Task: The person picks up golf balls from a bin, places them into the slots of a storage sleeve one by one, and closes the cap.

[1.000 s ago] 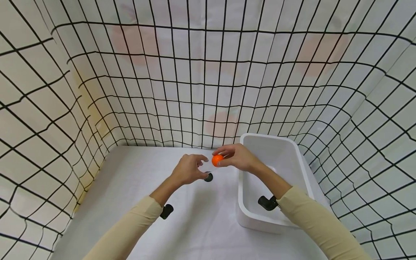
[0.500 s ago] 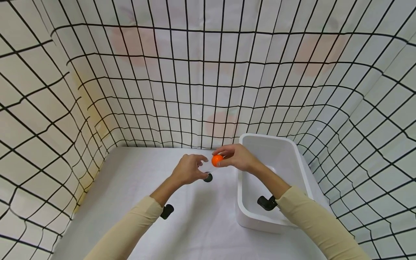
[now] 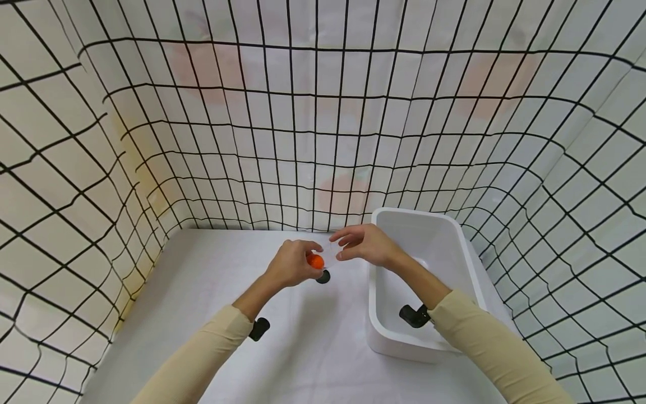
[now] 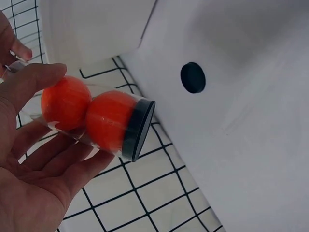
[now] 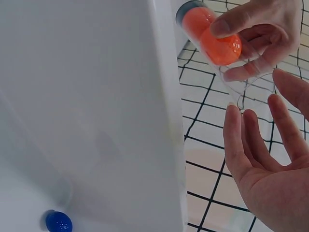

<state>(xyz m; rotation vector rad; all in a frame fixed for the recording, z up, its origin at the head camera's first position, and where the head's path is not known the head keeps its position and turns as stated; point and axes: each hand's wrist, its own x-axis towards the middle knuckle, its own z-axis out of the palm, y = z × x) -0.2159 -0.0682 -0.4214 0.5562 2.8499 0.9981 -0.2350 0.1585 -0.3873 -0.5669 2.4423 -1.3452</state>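
Clear plastic, the tube [image 4: 91, 118] lies tilted in the left hand [image 3: 292, 264], whose curled fingers hold it with two orange balls [image 4: 108, 118] against its dark capped end; keeping that end low should stop them rolling out. The right hand [image 3: 365, 245] hovers just beside the mouth, fingers relaxed and empty. From the head view the tube's wall barely shows, and in the white bin [image 3: 454, 235] only a small blue ball [image 5: 59, 222] is visible.

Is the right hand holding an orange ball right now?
No, the right hand is open and bare; both orange balls sit in the clear tube the left hand holds.
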